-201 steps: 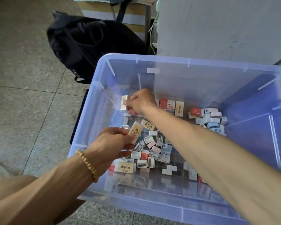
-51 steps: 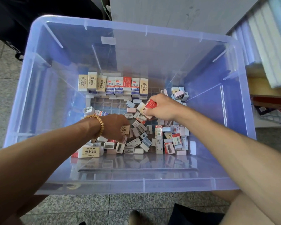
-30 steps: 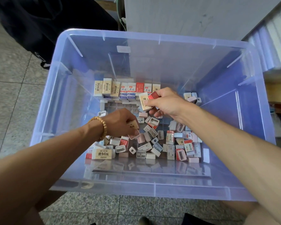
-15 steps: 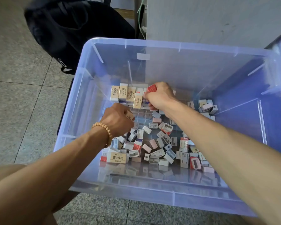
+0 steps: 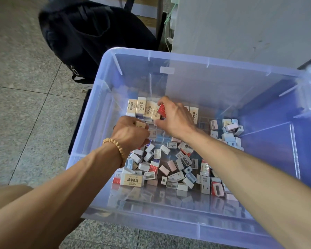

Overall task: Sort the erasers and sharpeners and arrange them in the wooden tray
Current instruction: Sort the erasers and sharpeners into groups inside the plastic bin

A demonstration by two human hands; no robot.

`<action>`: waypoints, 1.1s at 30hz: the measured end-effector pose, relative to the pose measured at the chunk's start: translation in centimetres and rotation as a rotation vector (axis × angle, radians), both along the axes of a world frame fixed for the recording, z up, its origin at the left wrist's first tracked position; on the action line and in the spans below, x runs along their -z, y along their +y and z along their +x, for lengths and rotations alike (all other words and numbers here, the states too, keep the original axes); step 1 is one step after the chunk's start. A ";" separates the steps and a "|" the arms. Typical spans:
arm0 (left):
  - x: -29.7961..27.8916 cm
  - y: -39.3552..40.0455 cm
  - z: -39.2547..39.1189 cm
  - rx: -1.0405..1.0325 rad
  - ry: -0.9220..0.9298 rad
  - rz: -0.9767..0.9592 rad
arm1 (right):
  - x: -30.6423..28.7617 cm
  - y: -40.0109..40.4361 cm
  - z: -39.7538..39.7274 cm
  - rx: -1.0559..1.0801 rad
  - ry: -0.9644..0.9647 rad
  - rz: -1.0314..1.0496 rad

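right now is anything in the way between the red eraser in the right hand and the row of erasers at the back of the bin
Nothing visible. The right hand holds the red eraser right against the standing eraser row. The left hand, holding a beige eraser, sits just in front, not between them.

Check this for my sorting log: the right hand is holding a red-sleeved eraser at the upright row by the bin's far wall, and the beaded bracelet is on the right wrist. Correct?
Not quite. The head view shows the beaded bracelet on the left wrist, not the right. The rest holds: the right hand holds a red-sleeved eraser at the upright row by the far wall of the bin.
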State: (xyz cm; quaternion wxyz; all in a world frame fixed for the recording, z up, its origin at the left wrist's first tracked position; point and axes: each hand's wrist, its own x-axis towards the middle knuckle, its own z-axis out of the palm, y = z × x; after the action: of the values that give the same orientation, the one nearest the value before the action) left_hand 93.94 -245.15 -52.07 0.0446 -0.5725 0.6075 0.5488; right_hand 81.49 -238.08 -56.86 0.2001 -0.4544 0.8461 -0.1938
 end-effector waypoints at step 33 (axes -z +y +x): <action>-0.2 0.2 -0.1 -0.094 0.028 0.068 | -0.2 -0.3 -0.5 -0.001 -0.066 -0.175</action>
State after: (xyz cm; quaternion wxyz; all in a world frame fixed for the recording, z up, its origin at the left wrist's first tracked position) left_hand 93.84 -244.93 -51.91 0.0299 -0.5910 0.5614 0.5785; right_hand 80.95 -238.35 -56.67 0.1878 -0.4640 0.8186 -0.2816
